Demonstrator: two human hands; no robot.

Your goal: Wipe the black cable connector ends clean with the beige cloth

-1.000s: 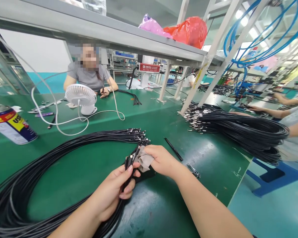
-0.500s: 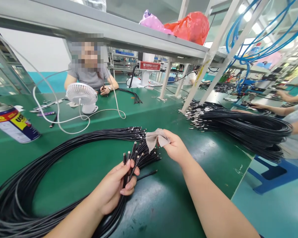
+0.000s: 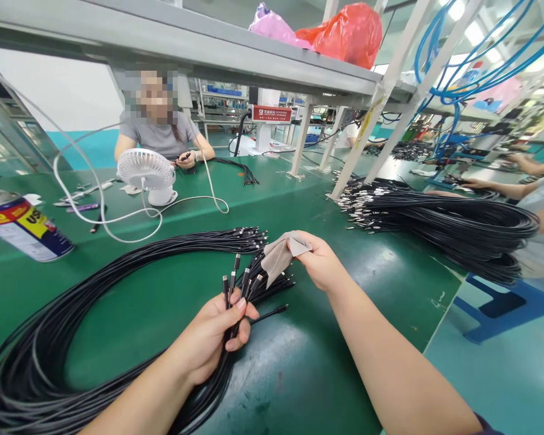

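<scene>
My left hand [image 3: 226,329] is closed around several black USB cables [image 3: 246,277], their metal-tipped plugs pointing up out of the fist. Pinched in my right hand [image 3: 320,260] is a grey cloth [image 3: 278,257], which hangs just behind and right of those plugs. The cloth partly covers more cable ends on the bench. From there a long bundle of black cables [image 3: 118,278] curves round to the left and back toward me. One loose plug [image 3: 278,309] lies right of my left hand.
A spray can [image 3: 25,226] stands at left, near a white fan [image 3: 147,172] with its white cord. A co-worker [image 3: 163,133] sits opposite. Another cable bundle [image 3: 435,220] lies at right by the shelf posts. A shelf [image 3: 208,45] crosses overhead; a blue stool [image 3: 503,308] stands beyond the bench edge.
The plugs in my left hand have spread apart a little, and its thumb has shifted. The cloth in my right hand hangs slightly lower and more unfolded.
</scene>
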